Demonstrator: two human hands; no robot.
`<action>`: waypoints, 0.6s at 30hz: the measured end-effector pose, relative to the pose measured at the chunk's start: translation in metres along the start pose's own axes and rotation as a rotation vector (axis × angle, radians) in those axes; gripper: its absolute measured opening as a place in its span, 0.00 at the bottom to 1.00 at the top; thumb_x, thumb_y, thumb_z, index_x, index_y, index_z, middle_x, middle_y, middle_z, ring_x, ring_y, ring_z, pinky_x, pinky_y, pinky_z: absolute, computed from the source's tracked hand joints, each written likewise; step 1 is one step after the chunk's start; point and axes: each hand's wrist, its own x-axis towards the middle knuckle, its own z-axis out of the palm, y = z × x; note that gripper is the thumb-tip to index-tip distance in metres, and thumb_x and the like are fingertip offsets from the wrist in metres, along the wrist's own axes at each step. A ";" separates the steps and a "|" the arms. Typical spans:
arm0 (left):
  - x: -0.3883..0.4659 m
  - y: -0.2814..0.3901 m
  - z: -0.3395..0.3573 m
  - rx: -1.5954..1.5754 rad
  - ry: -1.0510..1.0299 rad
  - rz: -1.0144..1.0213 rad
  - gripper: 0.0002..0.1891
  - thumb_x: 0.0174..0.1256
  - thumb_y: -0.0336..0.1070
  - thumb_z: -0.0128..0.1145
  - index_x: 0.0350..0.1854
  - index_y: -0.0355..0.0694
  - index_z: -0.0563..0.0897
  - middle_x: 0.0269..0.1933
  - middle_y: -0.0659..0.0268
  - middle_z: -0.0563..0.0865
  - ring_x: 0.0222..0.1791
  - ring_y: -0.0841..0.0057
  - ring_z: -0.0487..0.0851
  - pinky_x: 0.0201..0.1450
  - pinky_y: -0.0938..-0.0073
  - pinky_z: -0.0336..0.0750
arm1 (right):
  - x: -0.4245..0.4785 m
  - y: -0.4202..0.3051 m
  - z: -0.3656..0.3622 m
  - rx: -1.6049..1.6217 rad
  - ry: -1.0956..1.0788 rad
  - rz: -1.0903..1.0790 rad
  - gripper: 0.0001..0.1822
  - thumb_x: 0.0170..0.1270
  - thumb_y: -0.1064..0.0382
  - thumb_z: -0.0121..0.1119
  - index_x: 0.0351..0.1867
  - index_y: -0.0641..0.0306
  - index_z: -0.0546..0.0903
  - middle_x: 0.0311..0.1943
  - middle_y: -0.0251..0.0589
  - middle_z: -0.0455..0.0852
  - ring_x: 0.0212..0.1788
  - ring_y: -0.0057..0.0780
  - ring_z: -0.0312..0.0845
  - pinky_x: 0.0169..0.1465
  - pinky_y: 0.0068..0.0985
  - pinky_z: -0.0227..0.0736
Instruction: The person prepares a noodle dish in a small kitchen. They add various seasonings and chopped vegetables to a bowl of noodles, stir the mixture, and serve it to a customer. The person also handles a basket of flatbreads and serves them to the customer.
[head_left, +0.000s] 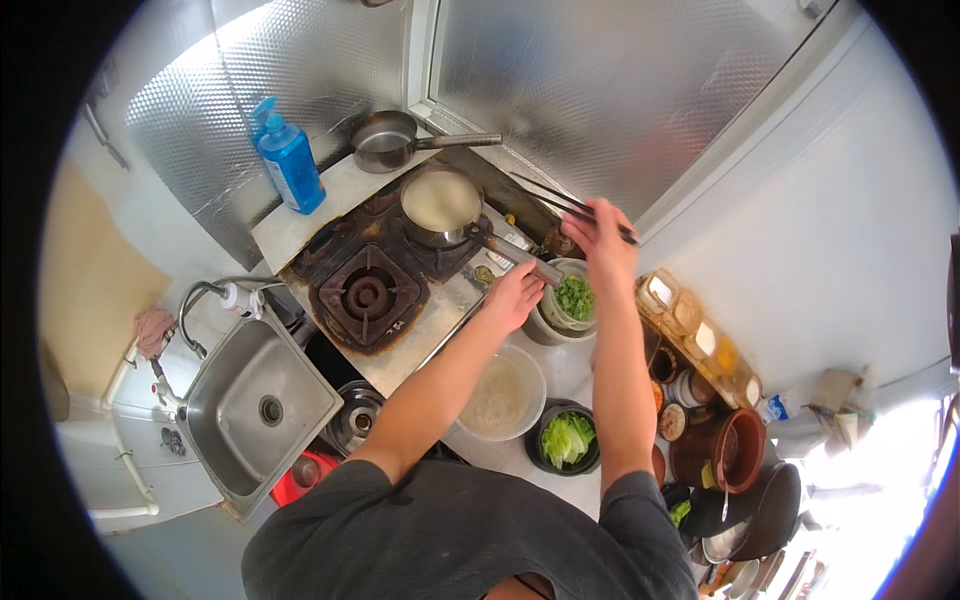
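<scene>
My left hand (515, 294) grips the metal handle of a saucepan (480, 229) that sits on the rear burner of the gas stove (442, 300). Pale, cloudy liquid (441, 199) fills the pan nearly to its rim. In my right hand (606, 236) is a pair of dark chopsticks (553, 196), held above the counter to the right of the pan, their tips apart from it. Chopped green herbs (575, 298) lie in a container below my two hands. Nearer my body stand a clear plastic tub (538, 394) of cloudy liquid and a dark bowl of lettuce leaves (568, 439).
A second saucepan (384, 142) and a blue pump bottle (294, 169) stand on the ledge behind the stove. The front burner (367, 296) bears no pan. At left is a steel sink (247, 420). Seasoning boxes (701, 339) and a brown clay pot (694, 457) line the right side.
</scene>
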 end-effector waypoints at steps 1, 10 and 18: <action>0.016 0.000 0.003 -0.062 -0.041 0.017 0.18 0.77 0.38 0.60 0.61 0.33 0.77 0.54 0.56 0.86 0.55 0.64 0.84 0.64 0.59 0.80 | -0.018 -0.014 -0.008 0.072 0.031 -0.025 0.19 0.80 0.55 0.60 0.52 0.75 0.80 0.46 0.55 0.89 0.48 0.44 0.91 0.53 0.35 0.89; -0.035 0.006 0.021 -0.001 0.334 0.260 0.07 0.70 0.29 0.60 0.42 0.34 0.74 0.29 0.60 0.76 0.22 0.67 0.77 0.25 0.60 0.78 | -0.212 -0.070 -0.139 0.145 0.266 -0.237 0.16 0.83 0.57 0.56 0.55 0.71 0.79 0.50 0.56 0.89 0.52 0.49 0.90 0.57 0.40 0.88; -0.110 0.052 -0.058 0.314 0.134 0.215 0.07 0.65 0.24 0.61 0.30 0.31 0.75 0.23 0.60 0.77 0.17 0.71 0.77 0.18 0.66 0.72 | -0.334 -0.066 -0.196 0.324 0.467 -0.252 0.23 0.83 0.51 0.53 0.61 0.73 0.79 0.60 0.57 0.85 0.59 0.46 0.86 0.66 0.40 0.82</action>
